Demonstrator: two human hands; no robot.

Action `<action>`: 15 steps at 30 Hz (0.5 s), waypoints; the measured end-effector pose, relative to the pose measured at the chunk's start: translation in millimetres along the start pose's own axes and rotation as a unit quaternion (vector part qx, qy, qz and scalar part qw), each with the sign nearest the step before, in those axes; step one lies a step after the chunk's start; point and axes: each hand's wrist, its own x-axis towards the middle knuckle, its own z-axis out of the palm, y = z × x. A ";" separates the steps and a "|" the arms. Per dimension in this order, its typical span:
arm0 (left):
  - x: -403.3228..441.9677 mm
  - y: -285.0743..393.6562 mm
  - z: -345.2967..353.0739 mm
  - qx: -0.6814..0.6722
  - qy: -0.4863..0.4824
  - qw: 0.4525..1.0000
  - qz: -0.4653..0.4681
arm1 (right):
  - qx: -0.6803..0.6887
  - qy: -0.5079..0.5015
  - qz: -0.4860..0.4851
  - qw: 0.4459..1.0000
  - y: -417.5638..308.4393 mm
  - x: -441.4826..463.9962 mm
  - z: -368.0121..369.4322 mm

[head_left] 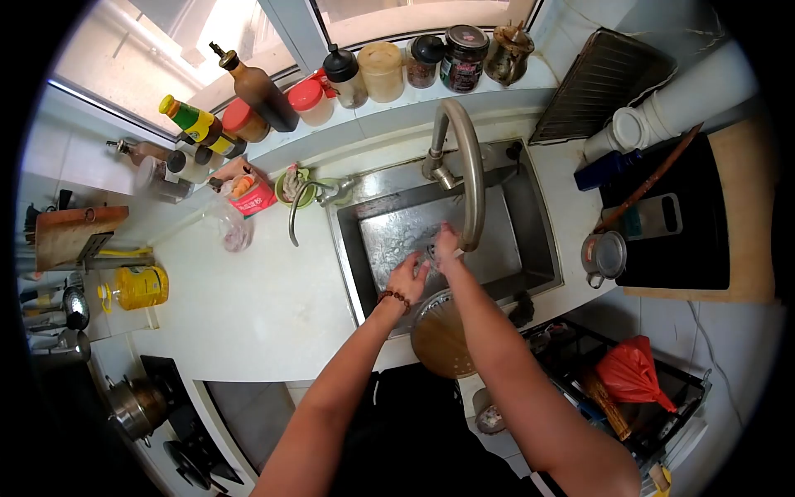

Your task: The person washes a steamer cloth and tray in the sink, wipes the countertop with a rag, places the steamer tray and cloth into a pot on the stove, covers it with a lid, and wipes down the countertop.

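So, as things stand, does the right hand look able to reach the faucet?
Probably yes: the right hand appears close beside the faucet, with nothing visible between them. It seems occupied with a small thing, too unclear to name, so it may need freeing first.

Satin metal faucet, shiny metal sink, smooth countertop, glossy plastic jug, matt wooden board
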 end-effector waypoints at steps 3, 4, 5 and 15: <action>-6.1 -4.1 -5.9 -0.022 -0.001 0.999 -0.042 | 0.132 0.066 0.005 0.989 -17.0 19.5 -25.3; -7.1 -4.8 -9.9 -0.029 -0.007 0.998 -0.062 | 0.207 0.098 0.017 0.973 -30.6 26.7 -35.1; -7.5 -8.6 -12.4 -0.031 -0.008 0.998 -0.058 | 0.281 0.132 0.024 0.950 -45.3 32.7 -44.6; -12.2 -32.9 -15.8 -0.079 0.017 0.991 -0.108 | 0.105 -0.140 -0.004 0.985 -161.1 78.3 -14.0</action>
